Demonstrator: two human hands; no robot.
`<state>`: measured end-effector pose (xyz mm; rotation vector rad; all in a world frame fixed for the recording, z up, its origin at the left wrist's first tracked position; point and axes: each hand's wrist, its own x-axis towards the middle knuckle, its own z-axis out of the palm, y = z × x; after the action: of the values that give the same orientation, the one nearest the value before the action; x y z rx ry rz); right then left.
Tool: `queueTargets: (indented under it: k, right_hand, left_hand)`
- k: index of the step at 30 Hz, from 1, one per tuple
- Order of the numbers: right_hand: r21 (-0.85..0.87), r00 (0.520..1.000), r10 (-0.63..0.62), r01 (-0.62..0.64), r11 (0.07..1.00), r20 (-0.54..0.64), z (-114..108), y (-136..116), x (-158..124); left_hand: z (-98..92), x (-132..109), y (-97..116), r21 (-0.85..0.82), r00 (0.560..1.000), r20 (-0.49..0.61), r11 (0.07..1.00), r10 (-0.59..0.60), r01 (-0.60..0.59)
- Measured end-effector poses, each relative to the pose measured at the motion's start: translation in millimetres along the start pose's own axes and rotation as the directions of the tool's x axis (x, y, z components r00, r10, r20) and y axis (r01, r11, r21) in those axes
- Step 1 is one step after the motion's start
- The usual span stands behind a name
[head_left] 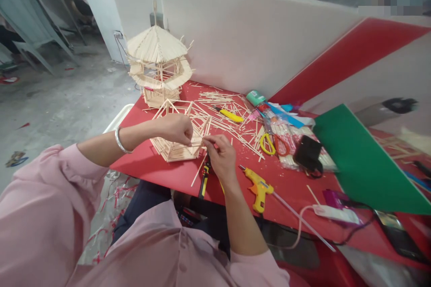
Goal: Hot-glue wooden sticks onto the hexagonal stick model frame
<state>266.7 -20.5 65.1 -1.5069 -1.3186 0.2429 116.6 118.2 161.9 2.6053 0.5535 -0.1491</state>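
My left hand [177,128] is closed, its fingers pinching the edge of a low stick-built frame [175,148] on the red table [161,170]. My right hand [220,154] is closed in a pinch on a thin wooden stick at the frame's right corner, where the two hands almost touch. A finished stick pavilion [158,69] with a peaked roof stands behind, at the table's far left corner. Loose sticks [229,121] lie scattered beyond my hands.
A yellow glue gun [258,188] lies right of my right hand, a black-and-yellow tool [204,179] just below it. Yellow scissors [267,143], a yellow cutter [230,115], bagged sticks [286,136], a black pouch [307,154] and a green sheet [363,166] sit to the right. White partition behind.
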Motion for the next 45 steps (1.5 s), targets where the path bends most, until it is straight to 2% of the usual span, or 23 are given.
queueTargets:
  k: [9,15,25,30,37,45]
  right_hand:
    - [0.033,0.999,0.053,-0.053,0.998,-0.004,2.2,0.9,-2.1]
    - [0.044,0.999,0.051,-0.050,0.998,-0.009,2.5,0.7,-3.8]
    - [0.058,0.995,0.092,-0.090,0.994,-0.038,4.2,2.6,-10.8]
    - [0.017,0.997,0.042,-0.041,0.999,-0.064,4.6,1.7,-12.4]
    - [0.045,0.996,0.034,-0.030,0.999,-0.088,6.5,1.9,-13.8]
    - [0.047,0.994,0.058,-0.054,0.997,-0.097,8.0,2.5,-15.1]
  left_hand:
    - [2.5,-5.3,-12.7,-0.153,0.992,-0.056,0.980,0.117,-0.124]
    - [1.3,-4.2,-10.1,-0.119,0.999,-0.016,0.991,0.052,-0.054]
    - [3.8,-3.6,-12.1,-0.115,0.998,-0.033,0.991,0.059,-0.063]
    - [4.0,-4.0,-13.6,-0.130,0.997,-0.023,0.989,0.073,-0.075]
    - [3.9,-5.0,-15.7,-0.131,0.993,-0.040,0.985,0.108,-0.112]
    - [5.0,-4.0,-13.2,-0.135,0.998,-0.034,0.989,0.054,-0.058]
